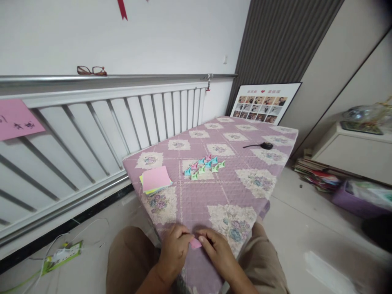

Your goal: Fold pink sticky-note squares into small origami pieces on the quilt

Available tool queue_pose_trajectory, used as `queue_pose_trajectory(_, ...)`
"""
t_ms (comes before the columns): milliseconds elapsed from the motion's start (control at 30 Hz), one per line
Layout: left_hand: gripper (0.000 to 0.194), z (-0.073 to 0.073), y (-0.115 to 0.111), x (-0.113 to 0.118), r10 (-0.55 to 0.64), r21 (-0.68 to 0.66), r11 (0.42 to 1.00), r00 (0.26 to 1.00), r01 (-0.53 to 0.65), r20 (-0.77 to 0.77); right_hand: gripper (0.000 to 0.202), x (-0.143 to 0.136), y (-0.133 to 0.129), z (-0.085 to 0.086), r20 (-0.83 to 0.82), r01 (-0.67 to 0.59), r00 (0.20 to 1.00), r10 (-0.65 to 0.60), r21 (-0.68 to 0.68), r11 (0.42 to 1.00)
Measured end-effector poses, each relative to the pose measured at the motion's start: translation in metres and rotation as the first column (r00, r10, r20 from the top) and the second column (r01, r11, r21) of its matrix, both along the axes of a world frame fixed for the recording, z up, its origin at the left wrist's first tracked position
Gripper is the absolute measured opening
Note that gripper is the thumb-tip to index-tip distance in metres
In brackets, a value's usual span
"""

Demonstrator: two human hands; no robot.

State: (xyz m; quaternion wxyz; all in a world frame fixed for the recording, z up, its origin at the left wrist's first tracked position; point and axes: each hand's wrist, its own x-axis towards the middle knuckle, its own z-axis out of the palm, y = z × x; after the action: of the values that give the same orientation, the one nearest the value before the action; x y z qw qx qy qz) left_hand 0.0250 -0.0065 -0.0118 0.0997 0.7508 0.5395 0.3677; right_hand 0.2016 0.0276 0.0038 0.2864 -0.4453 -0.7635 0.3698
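Observation:
Low at the near end of the table, a small folded piece of pink paper is pinched between my two hands. My left hand closes its thumb and fingers on the paper's left side. On the opposite side, my right hand grips it with the thumb on top. Farther up the cloth stand several small folded paper pieces in blue, green and pink, grouped in slanting rows. To their left lies a stack of square paper sheets, pink on top with yellow and other colours peeking out below.
A purple flowered tablecloth covers the table. A black object with a strap lies toward its right side. Beyond are a white radiator, glasses on a pipe and a photo board. A power strip sits on the floor.

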Motion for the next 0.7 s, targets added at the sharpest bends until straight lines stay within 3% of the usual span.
queue_pose_trajectory(167,0.03,-0.001,-0.013,0.002,-0.008,0.099,0.995,1.0,0.007,0.007,0.022,-0.007,-0.008,0.006,-0.16,-0.09,0.986,0.05,-0.251,0.964)
queue_pose_trajectory(233,0.032,-0.005,-0.017,0.003,0.008,0.079,0.997,0.994,-0.017,0.11,0.02,-0.008,-0.011,0.009,-0.236,-0.086,0.972,0.009,-0.318,0.944)
queue_pose_trajectory(300,0.035,-0.008,-0.02,0.005,0.093,-0.024,0.996,0.957,-0.09,0.274,0.022,-0.008,-0.015,0.011,-0.268,-0.054,0.963,-0.045,-0.351,0.935)
queue_pose_trajectory(367,0.035,-0.006,-0.022,0.008,0.212,-0.202,0.971,0.859,-0.13,0.466,0.024,-0.008,-0.018,0.014,-0.271,-0.017,0.959,-0.085,-0.351,0.936)
queue_pose_trajectory(467,0.031,0.003,-0.025,0.015,0.273,-0.433,0.898,0.678,0.074,0.683,0.024,-0.008,-0.022,0.019,-0.258,0.054,0.956,-0.138,-0.309,0.95)
queue_pose_trajectory(533,0.027,0.008,-0.025,0.019,0.273,-0.488,0.844,0.605,0.223,0.748,0.025,-0.01,-0.025,0.024,-0.248,0.096,0.954,-0.167,-0.276,0.956)
queue_pose_trajectory(633,0.03,0.01,-0.024,0.023,0.314,-0.51,0.817,0.533,0.271,0.786,0.028,-0.011,-0.029,0.033,-0.243,0.107,0.955,-0.168,-0.246,0.963)
queue_pose_trajectory(700,0.037,0.009,-0.024,0.023,0.328,-0.497,0.813,0.464,0.305,0.823,0.03,-0.011,-0.032,0.038,-0.272,0.051,0.954,-0.123,-0.258,0.965)
